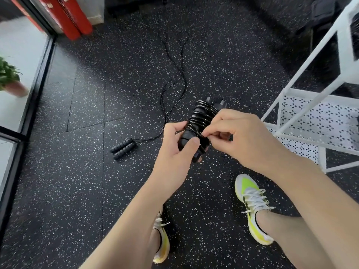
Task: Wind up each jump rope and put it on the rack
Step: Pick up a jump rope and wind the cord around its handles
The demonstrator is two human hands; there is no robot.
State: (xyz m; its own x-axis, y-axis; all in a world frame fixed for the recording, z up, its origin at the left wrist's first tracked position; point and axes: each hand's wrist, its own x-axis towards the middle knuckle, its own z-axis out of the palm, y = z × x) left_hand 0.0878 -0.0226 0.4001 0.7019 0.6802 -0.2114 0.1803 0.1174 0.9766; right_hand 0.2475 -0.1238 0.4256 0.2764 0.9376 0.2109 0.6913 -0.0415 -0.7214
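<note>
Head cam: left hand (175,150) grips wound rope (201,121), right hand (236,136) pinching cord end beside rack (303,121); prob unravels if pinch slips.

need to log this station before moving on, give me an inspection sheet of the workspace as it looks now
surface: black speckled floor.
job's things: wound jump rope held in both hands; second jump rope lies unwound on floor; white rack at right.
clutter: nothing seen.
grips: left hand grips the handles; right hand pinches the cord.
cables: second rope's cord trails across floor.
surroundings: potted plant, red pads, yellow shoes.
</note>
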